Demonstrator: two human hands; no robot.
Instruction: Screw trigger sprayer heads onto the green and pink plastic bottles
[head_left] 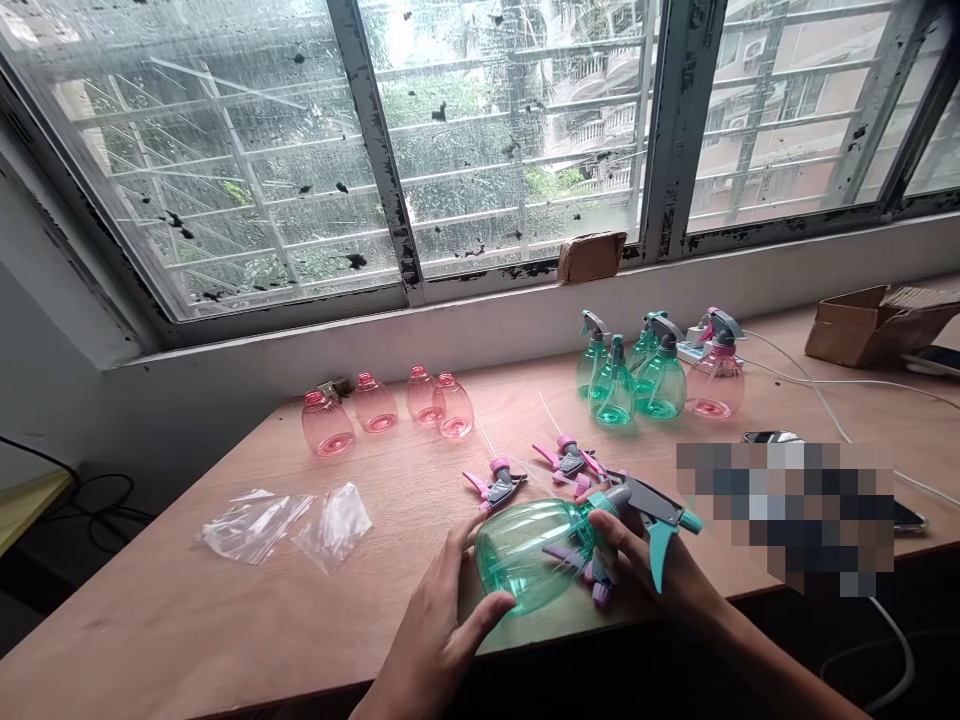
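Green, see-through plastic makes up the spray bottle (pixel 517 550) held tilted on its side over the near edge of the wooden table (pixel 150 620), its base toward the left and its neck toward the right; the left hand (pixel 444 612) wraps the base end, thumb on the near side and fingers behind; the right hand (pixel 671 572) closes round the neck, thumb lying just below the grey spray head (pixel 626 495), whose teal trigger (pixel 661 550) points down; some right fingers are hidden, so I cannot tell how they sit; pink-and-grey spray heads (pixel 501 485) lie just beyond the bottle, and purple parts show through and below it; clear plastic bags (pixel 255 522) lie to the left; four headless pink bottles (pixel 328 425) stand further back, while four green bottles (pixel 664 385) and one pink bottle (pixel 715 385), all with heads, stand at the back right, near a cardboard box (pixel 851 332)
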